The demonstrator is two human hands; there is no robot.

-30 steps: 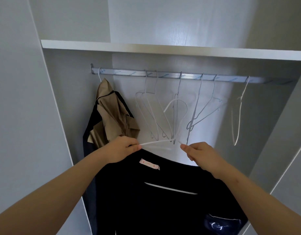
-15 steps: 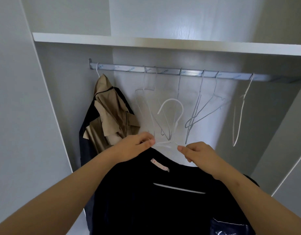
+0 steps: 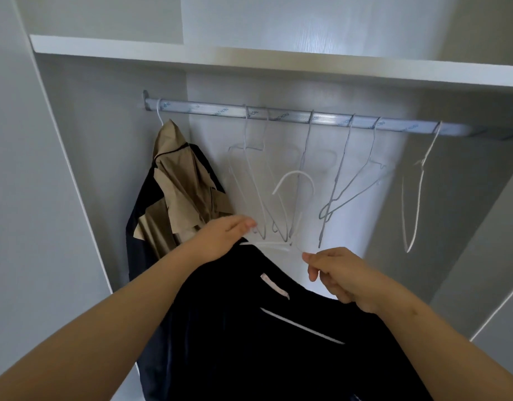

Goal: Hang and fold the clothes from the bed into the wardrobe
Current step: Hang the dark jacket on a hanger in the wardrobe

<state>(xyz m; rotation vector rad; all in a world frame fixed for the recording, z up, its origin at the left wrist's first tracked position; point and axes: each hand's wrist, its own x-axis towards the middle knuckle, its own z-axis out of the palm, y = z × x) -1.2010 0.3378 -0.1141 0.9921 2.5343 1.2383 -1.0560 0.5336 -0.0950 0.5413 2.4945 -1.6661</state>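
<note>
1. Navy-black cloth: one dark garment (image 3: 249,357), nearest the camera. It drapes below both forearms in front of the open wardrobe (image 3: 76,157), not yet on the rail. One pale pink label (image 3: 275,286) sits inside the neckline, and a white hanger bar shows through the neck opening.
2. Hands: two, bare.
   - The left hand (image 3: 220,241) has its grip clamped at the garment's left shoulder, where the hanger arm enters the cloth.
   - The right hand (image 3: 339,273) has thumb and forefinger pinched together on the tip of the hanger's right arm.
3. White hanger (image 3: 296,172): one, threaded into the garment. Its hook is upright, free in the air and well below the rail.
4. Empty hangers (image 3: 337,178): about six, in white and grey wire, hooked on the rail. They are tilted and overlap, so the count is unsure.
5. Tan garment (image 3: 177,192): one, crumpled, on a hanger at the rail's left end. It lies over one darker garment (image 3: 139,227).
6. Rail (image 3: 278,114): one, silver metal with printed lettering, spanning the wardrobe bay.
7. Shelf (image 3: 191,52): one, a white board just above the rail.
8. Wardrobe interior: pale grey-white panels, the back wall brightly lit at the centre.
</note>
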